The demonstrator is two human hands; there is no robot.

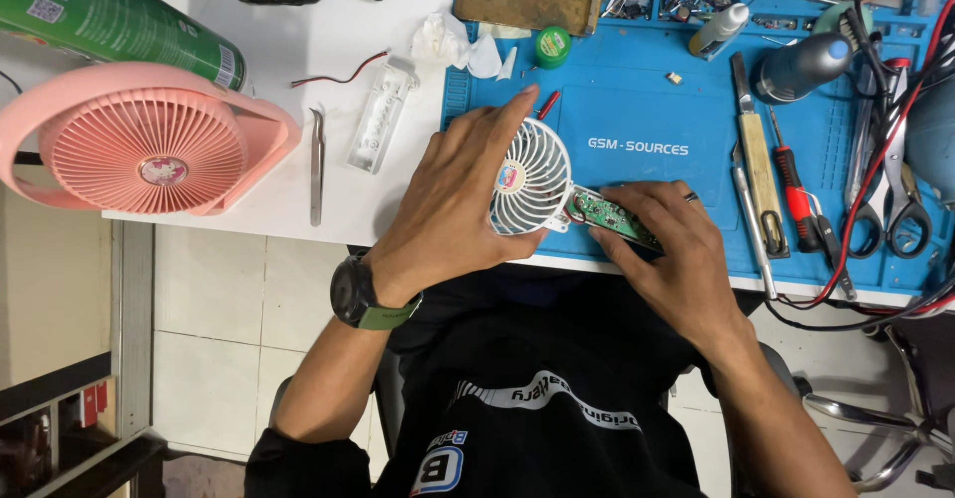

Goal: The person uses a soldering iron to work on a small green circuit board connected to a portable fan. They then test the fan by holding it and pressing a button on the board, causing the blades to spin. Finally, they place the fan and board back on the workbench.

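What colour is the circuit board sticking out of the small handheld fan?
Green; the circuit board shows in the head view, under the right hand.

A single head-worn camera looks steeply down from close above the blue work mat [637,150], which fills the upper right of the view, with the white tabletop [338,130] left of the mat and the wearer's lap and floor below it.
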